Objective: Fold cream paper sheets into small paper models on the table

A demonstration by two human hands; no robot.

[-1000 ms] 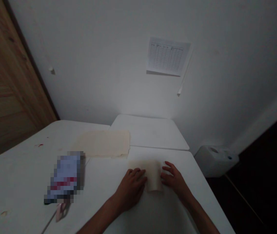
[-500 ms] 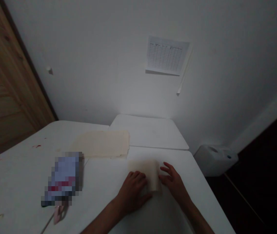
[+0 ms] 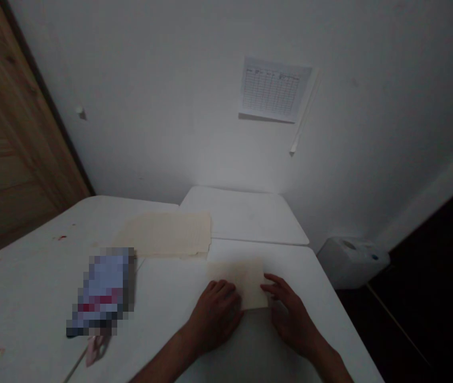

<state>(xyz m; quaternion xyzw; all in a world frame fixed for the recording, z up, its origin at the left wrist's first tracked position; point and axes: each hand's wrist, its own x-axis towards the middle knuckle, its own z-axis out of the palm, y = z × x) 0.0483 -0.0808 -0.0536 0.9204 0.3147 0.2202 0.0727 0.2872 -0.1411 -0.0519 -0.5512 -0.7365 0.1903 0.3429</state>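
Small beige sheet (image 3: 256, 292): lies on the white desk (image 3: 162, 308) in front of you, between your hands and partly under the left one; folded or single, can't tell.
Your left hand (image 3: 216, 311): on the sheet's left part, fingers curled, palm down; gripping or just pressing, can't tell.
Your right hand (image 3: 292, 314): loosely open, fingertips at the sheet's right edge; a firm touch can't be made out.
Larger beige sheets (image 3: 174, 234): stacked flat, farther back and to your left, edges slightly uneven.
Blurred item (image 3: 102, 287): pixelated, left of your left hand, well apart; small pink piece (image 3: 97, 348) at its near end.
Wall (image 3: 162, 106): printed chart (image 3: 274, 90) up ahead.
White box (image 3: 354, 263): beyond the desk's right edge.
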